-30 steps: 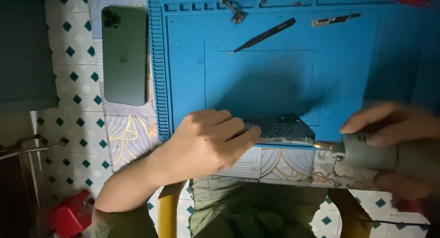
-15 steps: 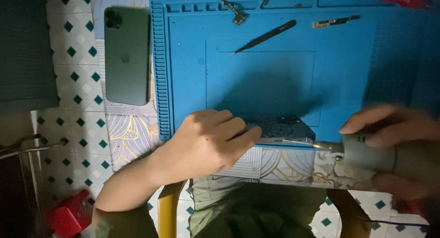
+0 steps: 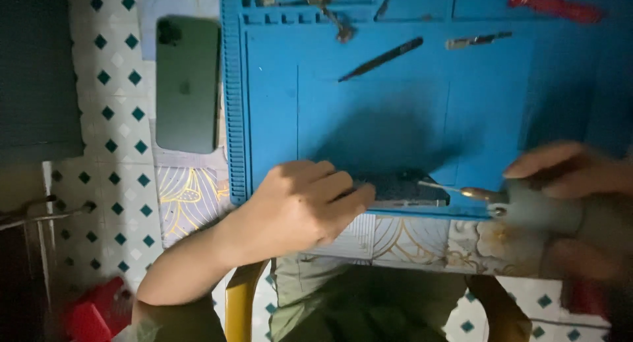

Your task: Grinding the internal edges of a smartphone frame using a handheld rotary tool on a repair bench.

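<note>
Blue repair mat (image 3: 501, 105) covers the tiled worktop (image 3: 112, 151); the left hand (image 3: 300, 207) clamps a dark phone (image 3: 402, 187) steady while the right hand (image 3: 580, 184), fingers wrapped, grips a grey electric screwdriver (image 3: 527, 207) aimed at it.

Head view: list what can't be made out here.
- The dark device at the blue mat's near edge: its left part is hidden under the left hand.
- The grey tool in the right hand: blurred; its body runs off the right edge.
- Small tools in the tray at the mat's top: dim, cut by the top edge.
</note>
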